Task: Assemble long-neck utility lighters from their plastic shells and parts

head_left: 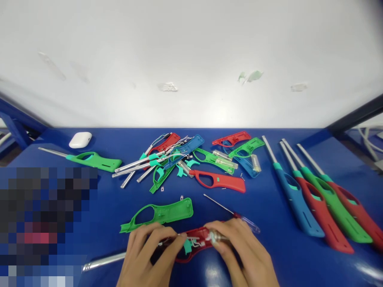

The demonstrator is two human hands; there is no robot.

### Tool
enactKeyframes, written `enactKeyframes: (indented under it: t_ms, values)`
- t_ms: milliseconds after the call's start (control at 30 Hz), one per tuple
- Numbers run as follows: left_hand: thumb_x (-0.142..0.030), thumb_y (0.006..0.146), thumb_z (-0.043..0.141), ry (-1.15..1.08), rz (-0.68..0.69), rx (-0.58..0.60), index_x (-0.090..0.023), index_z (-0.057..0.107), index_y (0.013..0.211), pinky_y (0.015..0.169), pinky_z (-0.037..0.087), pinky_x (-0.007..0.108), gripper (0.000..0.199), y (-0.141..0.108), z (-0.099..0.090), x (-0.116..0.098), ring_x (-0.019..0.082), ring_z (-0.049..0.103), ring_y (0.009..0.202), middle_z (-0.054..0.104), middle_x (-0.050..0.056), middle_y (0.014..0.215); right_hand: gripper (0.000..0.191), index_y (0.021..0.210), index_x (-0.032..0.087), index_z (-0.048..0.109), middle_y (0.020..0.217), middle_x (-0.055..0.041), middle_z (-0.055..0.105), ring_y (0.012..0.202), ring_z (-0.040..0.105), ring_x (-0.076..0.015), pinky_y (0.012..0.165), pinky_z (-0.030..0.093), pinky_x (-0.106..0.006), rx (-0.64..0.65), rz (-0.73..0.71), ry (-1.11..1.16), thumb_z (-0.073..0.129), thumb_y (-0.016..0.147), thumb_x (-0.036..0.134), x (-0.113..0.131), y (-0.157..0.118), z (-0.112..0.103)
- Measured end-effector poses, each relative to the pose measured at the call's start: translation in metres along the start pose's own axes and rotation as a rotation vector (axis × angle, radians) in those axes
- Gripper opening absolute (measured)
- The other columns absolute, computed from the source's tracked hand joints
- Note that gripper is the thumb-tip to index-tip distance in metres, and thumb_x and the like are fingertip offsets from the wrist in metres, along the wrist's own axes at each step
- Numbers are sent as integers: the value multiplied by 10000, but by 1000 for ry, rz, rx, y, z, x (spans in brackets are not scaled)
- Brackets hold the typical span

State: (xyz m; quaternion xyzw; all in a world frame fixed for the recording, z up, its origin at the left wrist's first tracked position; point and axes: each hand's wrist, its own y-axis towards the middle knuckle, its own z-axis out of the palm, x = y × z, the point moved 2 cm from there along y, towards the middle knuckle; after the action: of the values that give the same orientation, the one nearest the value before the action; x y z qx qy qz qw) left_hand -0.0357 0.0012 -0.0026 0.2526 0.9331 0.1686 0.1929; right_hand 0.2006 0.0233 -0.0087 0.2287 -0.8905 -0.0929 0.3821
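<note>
Both hands are low in the head view: I have the left hand (149, 249) closed, narrow, around the tube end of an open red plastic lighter shell (206, 234), and the right hand (243, 249) pinching a small shiny cylinder (222, 237) at its wider end. The red shell sits at the near edge of the view, centred between the hands. Its long axis runs almost sideways, with a slim silver metal tube (104, 261) pointing left and slightly towards me. My left fingers cover the joint where tube meets shell; my right fingers hide most of the handle's end.

Just beyond the left hand lies an empty green plastic half-shell (176, 210); just beyond the right, a screwdriver with a clear purplish handle (249, 224). Farther back, a pile of shells, tubes and wires (173, 155) spreads across the blue tabletop (98, 207). Four whole lighters (324, 195) lie slanted at right; a green lighter (98, 161) and a rounded white case (80, 140) lie at left. A pixelated patch blocks the lower left corner.

Inside the red shell I see a teal plastic piece (187, 246) and thin white wires (196, 244).
</note>
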Motion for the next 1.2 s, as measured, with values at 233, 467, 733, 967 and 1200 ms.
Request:
enactKeyframes:
  t_ms: [233,467,733,967,1200]
  values:
    - [-39,1062,477,-23,7,-9,-275,727,1230,945,467,266,383,-3,5,3,170,576,1044,687,21,1077,283,1370,287,654,1023,-8,788,847,740,-183,813,581,-291,51,-8,2,551,1111,233,-2,-2,4]
    - [-53,1073,504,-77,-33,-10,-201,683,1169,1013,428,261,251,-4,7,1,174,544,1119,692,27,1104,271,1361,284,665,1029,-1,793,827,724,-181,812,577,-301,74,-17,-13,573,1107,261,-2,-2,4]
    - [29,1041,461,-18,-5,-8,-189,658,1375,1010,422,309,445,-2,5,-2,183,549,1097,661,53,1107,276,1345,274,691,1034,-24,785,862,723,-192,809,597,-312,69,-11,12,626,1079,238,-2,-1,5]
    - [-182,1125,504,-104,-22,-32,-253,731,1153,998,405,303,239,11,7,-7,166,574,1041,696,-3,1011,238,1292,266,714,998,-18,779,851,731,-176,797,598,-304,14,-56,23,608,1087,211,2,1,2]
    - [-135,1107,510,-80,-13,-47,-265,739,1235,1000,413,325,293,4,11,-6,184,565,1049,711,7,1024,309,1346,267,692,1015,-13,772,865,729,-168,815,589,-313,25,-68,22,654,1056,168,1,0,2]
